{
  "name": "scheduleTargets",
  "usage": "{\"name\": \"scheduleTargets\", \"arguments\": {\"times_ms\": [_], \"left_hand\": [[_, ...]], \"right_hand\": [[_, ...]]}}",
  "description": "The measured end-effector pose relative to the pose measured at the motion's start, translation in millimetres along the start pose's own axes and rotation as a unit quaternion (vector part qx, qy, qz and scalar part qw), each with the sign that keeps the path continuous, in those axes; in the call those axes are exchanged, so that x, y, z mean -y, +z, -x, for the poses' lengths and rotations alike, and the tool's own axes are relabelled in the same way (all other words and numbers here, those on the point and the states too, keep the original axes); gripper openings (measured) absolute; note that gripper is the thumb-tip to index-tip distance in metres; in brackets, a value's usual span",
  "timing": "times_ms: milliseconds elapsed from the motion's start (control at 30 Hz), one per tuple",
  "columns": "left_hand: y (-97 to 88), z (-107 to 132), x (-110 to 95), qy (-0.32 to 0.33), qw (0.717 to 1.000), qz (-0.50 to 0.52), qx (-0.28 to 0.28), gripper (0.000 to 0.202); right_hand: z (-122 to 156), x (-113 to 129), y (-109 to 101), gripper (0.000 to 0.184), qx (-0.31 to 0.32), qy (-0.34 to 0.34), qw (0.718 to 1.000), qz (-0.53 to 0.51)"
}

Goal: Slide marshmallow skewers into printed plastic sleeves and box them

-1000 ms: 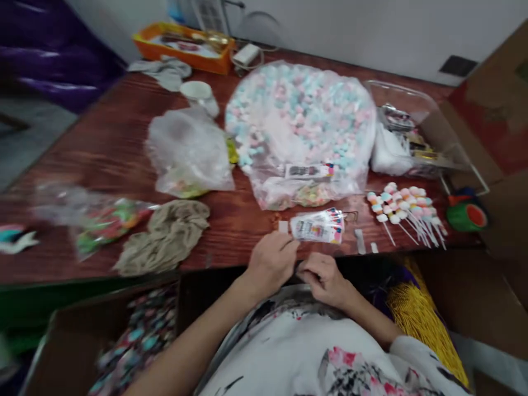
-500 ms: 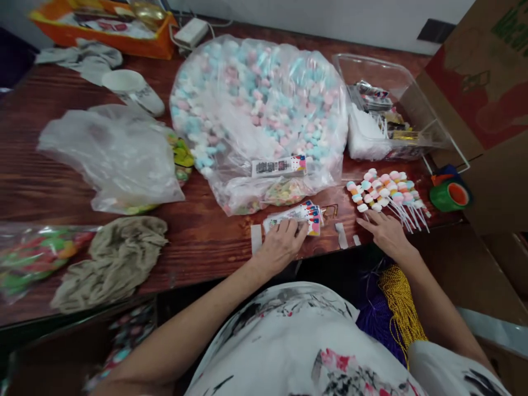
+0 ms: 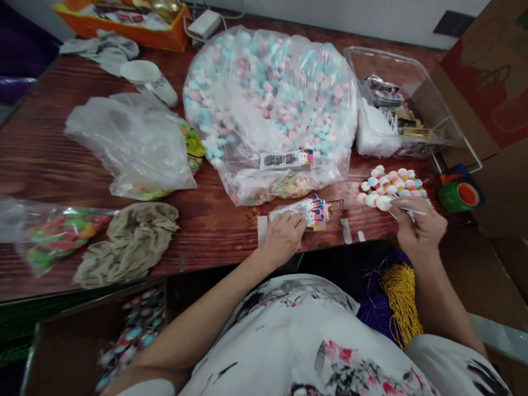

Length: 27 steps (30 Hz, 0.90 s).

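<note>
My left hand (image 3: pixel 284 235) lies over a fanned pile of printed packets (image 3: pixel 315 212), its fingers resting flat on them near the table's front edge. To the right, my right hand (image 3: pixel 423 225) is closed in a pinch on the white stick of a marshmallow skewer, just in front of a heap of marshmallow skewers (image 3: pixel 394 179). Pink, white, blue and orange marshmallows show in the heap; my hand hides most of its sticks. Between the hands lie a small gold wire piece (image 3: pixel 336 207) and a pale strip (image 3: pixel 346 231).
A large clear bag of marshmallows (image 3: pixel 268 93) fills the table's back middle, with a printed packet (image 3: pixel 286 159) on it. Right of it stand a clear plastic bin (image 3: pixel 449 124) and green tape (image 3: pixel 456 197). A white bag (image 3: pixel 132 146), a cup (image 3: pixel 150 80) and a crumpled cloth (image 3: pixel 132 242) lie left.
My right hand has gone from reaching at the heap with fingers extended to pinching a stick. My left hand stays on the packets. The whole view has shifted slightly.
</note>
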<state>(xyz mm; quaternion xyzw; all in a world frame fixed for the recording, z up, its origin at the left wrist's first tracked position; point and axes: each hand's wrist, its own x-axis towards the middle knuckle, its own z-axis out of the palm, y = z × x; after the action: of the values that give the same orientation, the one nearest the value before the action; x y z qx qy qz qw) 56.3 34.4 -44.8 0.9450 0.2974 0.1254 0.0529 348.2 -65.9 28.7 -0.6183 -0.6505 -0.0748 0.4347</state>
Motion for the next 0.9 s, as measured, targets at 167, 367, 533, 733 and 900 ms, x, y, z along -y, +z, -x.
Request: {"name": "scheduleTargets", "arguments": {"times_ms": [167, 367, 533, 733, 900], "left_hand": [[1.5, -5, 8, -0.057, 0.993, 0.100, -0.038, 0.018], [3.8, -1, 15, -0.041, 0.985, 0.160, -0.046, 0.015], [0.7, 9, 16, -0.013, 0.988, 0.153, -0.024, 0.018], [1.8, 4, 30, -0.075, 0.960, 0.268, -0.036, 0.014], [-2.8, -4, 41, -0.139, 0.914, 0.381, -0.016, 0.011]], "right_hand": [[13, 14, -6, 0.006, 0.053, 0.124, 0.991, -0.004], [17, 19, -7, 0.010, 0.074, 0.152, 0.986, -0.009], [17, 20, -6, 0.013, 0.030, 0.184, 0.982, -0.019], [19, 27, 1, 0.012, -0.027, 0.200, 0.979, -0.008], [5, 61, 9, 0.011, -0.238, 0.232, 0.926, -0.178]]}}
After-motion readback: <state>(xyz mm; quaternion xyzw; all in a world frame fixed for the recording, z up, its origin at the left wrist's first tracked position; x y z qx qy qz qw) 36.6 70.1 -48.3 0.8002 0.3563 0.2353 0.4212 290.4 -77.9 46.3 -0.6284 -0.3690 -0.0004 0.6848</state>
